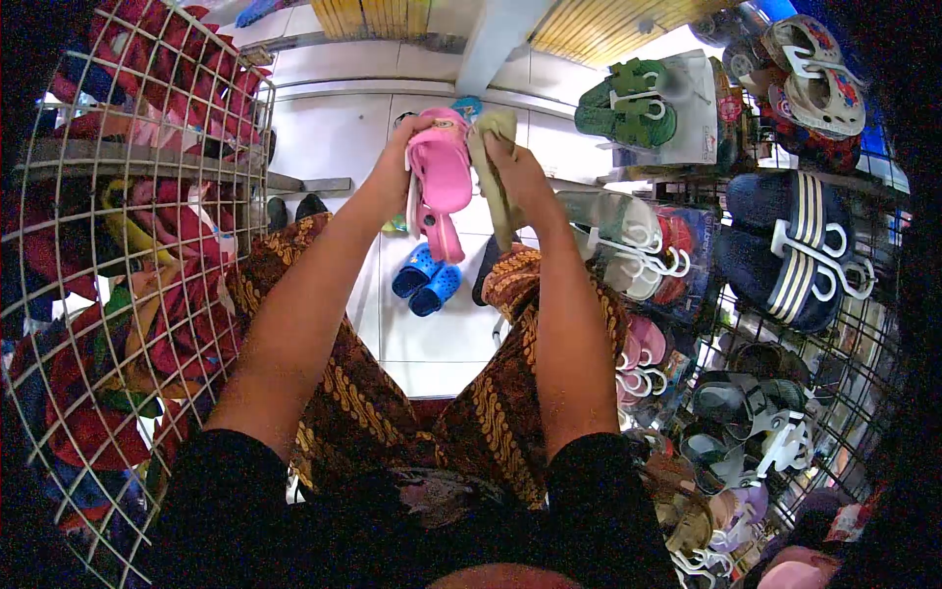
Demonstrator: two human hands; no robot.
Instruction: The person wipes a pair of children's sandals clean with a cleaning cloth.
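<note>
Out in front of me, my left hand (404, 145) is closed on a pair of pink clogs (444, 177), gripping them by their upper left side. One clog hangs below the other, its strap lowest. Just to the right, my right hand (522, 177) is wrapped round a long khaki cloth-like piece (491, 167), bunched at the top and hanging down narrow. Its upper end is close beside the pink clogs. On the white tiles below lies a pair of blue clogs (428, 280) with holes in the uppers.
A wire-mesh rack (147, 245) full of dark red goods rises on my left. To the right, a black grid (844, 393) carries hanging footwear, including green sandals (628, 103) and navy striped slides (790, 245). My knees, in brown patterned cloth (471, 412), frame the tiled floor (442, 344).
</note>
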